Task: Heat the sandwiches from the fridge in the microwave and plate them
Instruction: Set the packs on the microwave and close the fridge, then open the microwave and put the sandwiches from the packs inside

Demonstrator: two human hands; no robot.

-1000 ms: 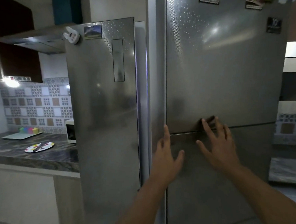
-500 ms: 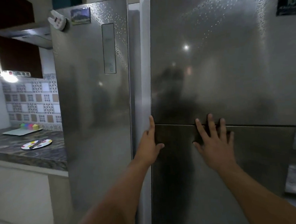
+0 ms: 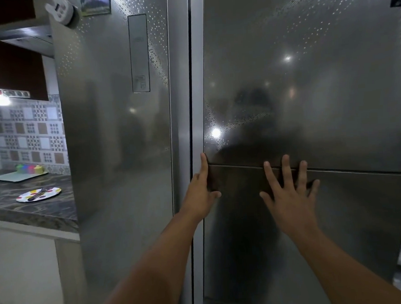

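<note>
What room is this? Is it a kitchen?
Most likely a home kitchen. A tall steel fridge fills the view, with both hands on its doors. To the left runs a dark stone counter holding a spotted plate, and behind it is a patterned tile wall.

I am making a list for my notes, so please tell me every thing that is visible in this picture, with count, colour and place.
fridge door: one, steel grey, right, upper panel
lower fridge door: one, steel grey, under the upper panel
left steel door: one, grey, centre left, with a control panel
magnets: two, one white and one picture, top of the left steel door
plate: one, white with coloured spots, on the dark counter, a dark utensil lying on it
tray: one, pale, far left on the counter, coloured items on it
left hand: at the left edge of the lower fridge door
right hand: fingers spread, over the seam between the doors
</note>
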